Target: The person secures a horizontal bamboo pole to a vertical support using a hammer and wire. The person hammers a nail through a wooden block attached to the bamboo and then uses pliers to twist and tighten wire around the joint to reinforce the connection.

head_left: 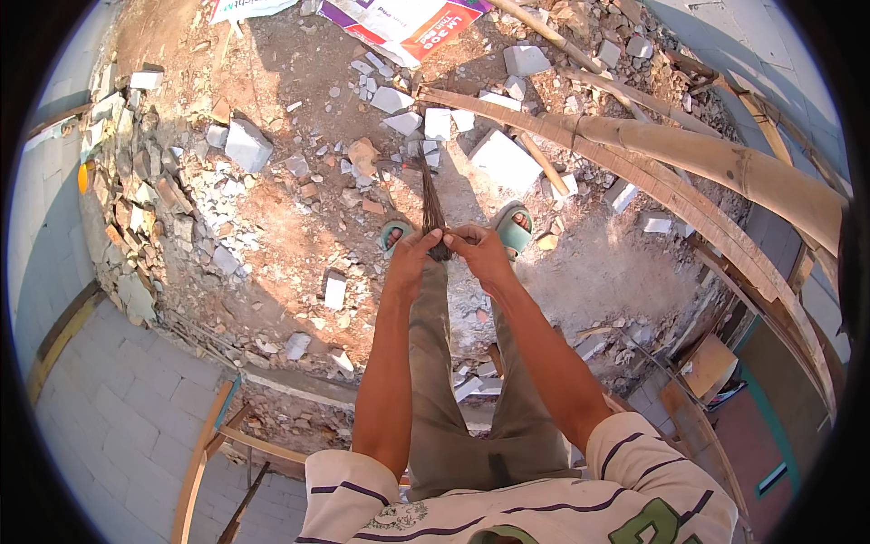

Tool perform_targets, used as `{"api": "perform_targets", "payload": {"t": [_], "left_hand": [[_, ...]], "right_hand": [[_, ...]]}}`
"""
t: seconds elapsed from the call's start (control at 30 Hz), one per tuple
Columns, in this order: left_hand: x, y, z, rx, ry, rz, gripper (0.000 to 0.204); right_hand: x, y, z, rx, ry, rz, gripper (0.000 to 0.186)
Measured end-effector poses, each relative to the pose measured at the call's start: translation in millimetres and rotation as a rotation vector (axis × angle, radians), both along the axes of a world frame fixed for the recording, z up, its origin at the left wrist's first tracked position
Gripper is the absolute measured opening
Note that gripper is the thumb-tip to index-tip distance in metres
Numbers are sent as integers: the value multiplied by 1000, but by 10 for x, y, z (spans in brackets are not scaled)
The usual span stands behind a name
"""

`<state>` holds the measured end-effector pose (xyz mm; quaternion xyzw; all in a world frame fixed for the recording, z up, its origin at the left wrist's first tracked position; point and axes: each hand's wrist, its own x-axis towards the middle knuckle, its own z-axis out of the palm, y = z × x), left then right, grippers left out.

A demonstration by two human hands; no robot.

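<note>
Both hands meet in front of my legs at a bundle of thin dark-brown strands (430, 195). The bundle narrows away from me toward the rubble, and a short part of it shows below the fingers. My left hand (413, 254) is closed on its left side, thumb and fingertips pinched together. From the right, my right hand (478, 254) pinches the same spot, its fingertips almost touching the left ones. What exactly lies between the fingertips is too small to make out. A green sandal (514, 234) shows beyond my right hand, another (395, 234) beyond my left.
Broken white blocks (506, 163) and stone chips litter the dirt floor. A thick bamboo pole (707, 159) and a long curved plank (634, 168) reach in from the right. Rubble is heaped along the left wall (54, 208). Printed sacks (408, 23) lie ahead.
</note>
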<state>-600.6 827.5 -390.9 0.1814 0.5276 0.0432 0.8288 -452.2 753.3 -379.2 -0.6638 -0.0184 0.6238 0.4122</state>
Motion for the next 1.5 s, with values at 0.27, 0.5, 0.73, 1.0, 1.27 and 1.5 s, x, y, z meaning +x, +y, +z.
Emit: {"api": "perform_targets", "payload": {"t": [0.27, 0.5, 0.73, 1.0, 1.27, 1.5], "left_hand": [[215, -476, 173, 70, -67, 49, 26], [397, -518, 324, 161, 18, 21, 18], [384, -684, 238, 137, -3, 58, 17], [413, -729, 89, 281, 224, 283, 16], [265, -359, 125, 353, 529, 446, 25], [355, -253, 338, 918, 882, -201, 29]], "right_hand": [[241, -513, 153, -43, 58, -59, 28], [278, -710, 87, 48, 92, -52, 34], [252, -724, 116, -81, 39, 88, 32], [44, -512, 488, -34, -252, 228, 26], [128, -170, 835, 143, -430, 390, 20], [-172, 224, 821, 280, -595, 295, 20]]}}
